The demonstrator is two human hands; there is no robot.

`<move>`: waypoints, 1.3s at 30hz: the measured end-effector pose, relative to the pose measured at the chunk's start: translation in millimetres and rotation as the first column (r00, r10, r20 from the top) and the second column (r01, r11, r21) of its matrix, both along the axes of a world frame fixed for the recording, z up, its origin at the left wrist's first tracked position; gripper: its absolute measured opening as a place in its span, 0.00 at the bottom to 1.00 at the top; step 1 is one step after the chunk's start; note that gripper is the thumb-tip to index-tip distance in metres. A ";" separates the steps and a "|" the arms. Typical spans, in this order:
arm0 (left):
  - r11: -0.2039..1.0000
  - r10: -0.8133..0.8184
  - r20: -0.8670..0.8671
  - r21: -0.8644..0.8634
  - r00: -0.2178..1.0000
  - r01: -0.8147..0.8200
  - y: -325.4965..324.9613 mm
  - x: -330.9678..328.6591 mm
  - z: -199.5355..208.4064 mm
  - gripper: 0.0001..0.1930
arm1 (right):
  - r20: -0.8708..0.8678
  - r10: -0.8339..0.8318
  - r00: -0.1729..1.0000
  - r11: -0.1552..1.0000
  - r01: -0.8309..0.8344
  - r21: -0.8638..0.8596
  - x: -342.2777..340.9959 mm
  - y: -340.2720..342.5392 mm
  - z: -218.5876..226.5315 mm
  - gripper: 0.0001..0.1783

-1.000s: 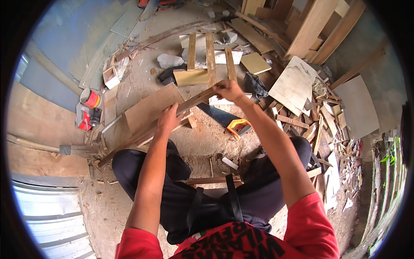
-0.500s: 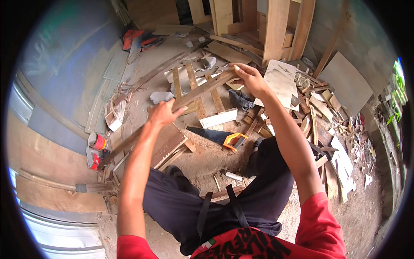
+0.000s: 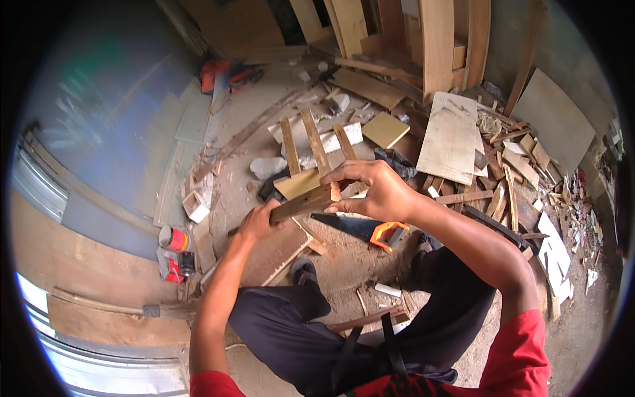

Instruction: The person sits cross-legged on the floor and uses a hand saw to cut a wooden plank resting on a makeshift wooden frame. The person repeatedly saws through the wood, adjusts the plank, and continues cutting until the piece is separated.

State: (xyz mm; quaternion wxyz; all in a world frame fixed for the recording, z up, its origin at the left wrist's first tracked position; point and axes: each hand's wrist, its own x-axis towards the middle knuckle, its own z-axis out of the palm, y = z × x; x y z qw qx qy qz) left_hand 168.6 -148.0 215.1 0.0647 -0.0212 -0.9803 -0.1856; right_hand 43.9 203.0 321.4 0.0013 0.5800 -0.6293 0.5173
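Observation:
A long brown wooden plank (image 3: 301, 204) is held up in front of me, tilted, its right end raised. My left hand (image 3: 257, 223) is closed around it toward the left. At its right end, my right hand (image 3: 368, 189) has the thumb below and the fingers above, gripping the plank's end. On the dirt floor beneath lies a handsaw (image 3: 349, 226) with a black blade and an orange handle. A wide wooden board (image 3: 274, 255) rests on the ground below my left hand. Beyond the plank, several narrow slats (image 3: 315, 142) lean across white pieces.
Wood scraps (image 3: 509, 175) pile up on the right beside a pale board (image 3: 444, 135). Tins (image 3: 173, 239) stand by the left wall. Tall planks (image 3: 438, 53) lean at the back. A yellowish square panel (image 3: 385, 130) lies beyond my right hand.
The plank has come lower and nearer, its right end now pointing toward me. My right hand has moved down and closer to my left hand. The view has shifted left.

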 end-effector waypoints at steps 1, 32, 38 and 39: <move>1.000 0.011 0.009 -0.009 1.000 -0.011 5.5 -3.8 2.2 0.26 | -0.076 -0.013 0.997 1.000 0.012 -0.012 2.8 3.2 3.9 0.25; 0.984 0.003 -0.881 0.086 0.472 0.155 90.2 -63.7 227.0 0.15 | -0.137 -0.273 0.952 0.926 0.299 0.232 -51.7 -38.3 -46.9 0.56; 0.847 0.104 -0.976 0.188 0.192 0.497 106.4 -49.1 346.7 0.15 | -0.229 -0.330 0.916 0.935 0.351 0.056 -34.5 -78.5 -45.0 0.58; 0.820 0.132 -0.976 0.204 0.171 0.534 106.6 -45.9 361.1 0.15 | -0.217 -0.337 0.916 0.936 0.351 0.027 -29.7 -80.1 -39.0 0.58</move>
